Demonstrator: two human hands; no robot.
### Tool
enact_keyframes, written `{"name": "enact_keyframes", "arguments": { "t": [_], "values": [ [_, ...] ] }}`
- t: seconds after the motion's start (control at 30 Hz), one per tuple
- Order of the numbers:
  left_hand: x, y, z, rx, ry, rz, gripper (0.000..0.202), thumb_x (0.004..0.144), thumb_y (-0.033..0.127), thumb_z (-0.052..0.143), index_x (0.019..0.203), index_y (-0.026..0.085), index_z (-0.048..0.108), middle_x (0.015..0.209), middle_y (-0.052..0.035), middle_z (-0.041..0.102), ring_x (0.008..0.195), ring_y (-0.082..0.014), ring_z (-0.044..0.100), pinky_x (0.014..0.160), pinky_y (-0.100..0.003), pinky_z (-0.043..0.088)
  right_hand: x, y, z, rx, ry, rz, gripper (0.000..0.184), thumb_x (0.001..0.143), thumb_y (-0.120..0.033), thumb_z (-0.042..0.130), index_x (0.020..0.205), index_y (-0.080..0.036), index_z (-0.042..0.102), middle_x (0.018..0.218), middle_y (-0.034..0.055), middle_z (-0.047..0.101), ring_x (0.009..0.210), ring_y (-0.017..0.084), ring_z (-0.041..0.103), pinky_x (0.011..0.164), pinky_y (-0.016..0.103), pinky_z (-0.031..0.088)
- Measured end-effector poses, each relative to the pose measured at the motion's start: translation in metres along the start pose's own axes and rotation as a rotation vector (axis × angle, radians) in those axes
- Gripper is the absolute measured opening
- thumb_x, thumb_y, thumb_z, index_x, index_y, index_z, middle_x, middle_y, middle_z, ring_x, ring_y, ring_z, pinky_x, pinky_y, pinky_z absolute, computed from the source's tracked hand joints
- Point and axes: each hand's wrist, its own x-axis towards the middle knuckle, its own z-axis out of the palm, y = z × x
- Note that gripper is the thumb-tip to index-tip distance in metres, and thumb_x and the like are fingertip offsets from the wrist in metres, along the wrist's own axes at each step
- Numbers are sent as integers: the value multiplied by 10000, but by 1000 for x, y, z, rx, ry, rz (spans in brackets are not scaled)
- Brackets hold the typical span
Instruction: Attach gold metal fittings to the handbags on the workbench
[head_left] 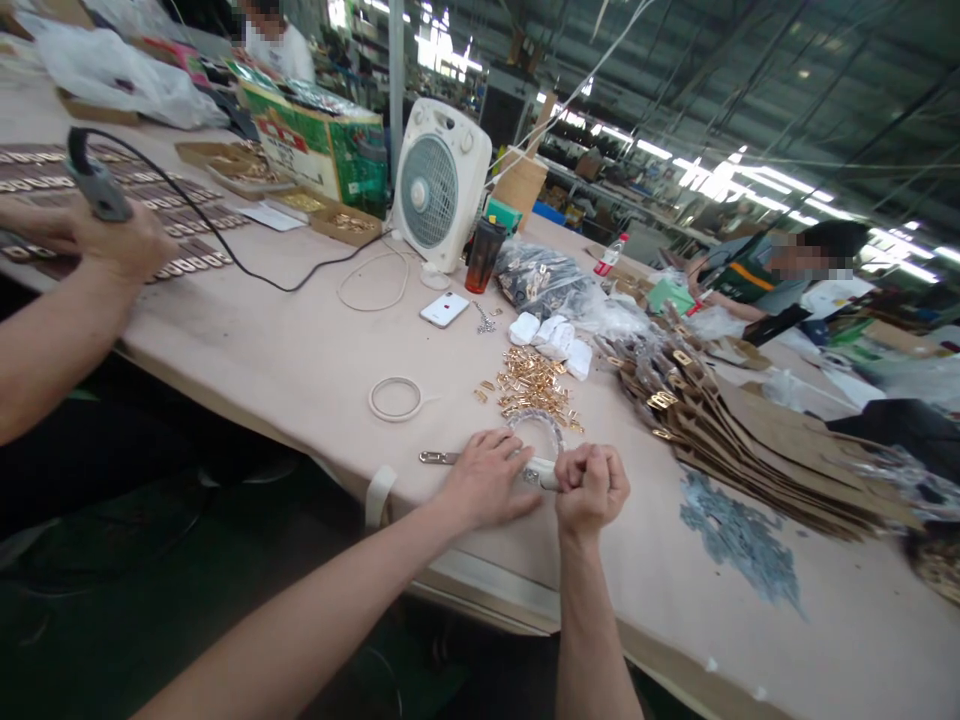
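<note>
I'm watching two hands at work on the desk (465, 560). Count the clock from the spot between those hands, with twelve straight ahead of the person. The left hand (491, 478) lies flat, its fingers spread out and pressing down. A thin metal piece (439, 457) with slots in it pokes out from under that hand, toward nine. The white piece (546, 473) sits right in the middle, between the two hands. The right hand (592, 490) is curled up in a fist, its fingers gripping the end of the white piece. I can't tell if the white and metal bits are one thing.

A clear ring (536, 414) lies close by at twelve, next to a shiny pile of gold bits (536, 385). A roll of tape (396, 416) is at ten. Out at eleven is a phone (444, 309), and past it stands a big fan (442, 185). Long brown strips (772, 450) are piled up near three, and blue-gray scraps (742, 540) lie just past three. Far off at ten, another person's hand (124, 240) grips a gray tool (101, 190) with a black cord.
</note>
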Motion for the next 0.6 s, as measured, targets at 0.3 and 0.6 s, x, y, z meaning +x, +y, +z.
{"name": "enact_keyframes", "arguments": {
  "t": [0.3,0.6],
  "values": [
    [1,-1,3,-2,-14,-6,599,880,555,667,1391,254,583,1384,-67,651,1414,-308,445,1136,-484,387,-22,6,13,-79,-64,24,369,1017,-341,576,688,-211,471,540,-80,391,413,77,373,401,205,298],
    [0,-3,2,-31,-23,0,542,910,523,637,1382,263,578,1384,-63,649,1414,-312,446,1148,-486,381,-24,23,9,-429,-123,-88,356,1009,-377,563,693,-217,529,566,-44,497,496,124,463,507,268,388]
  ]
}}
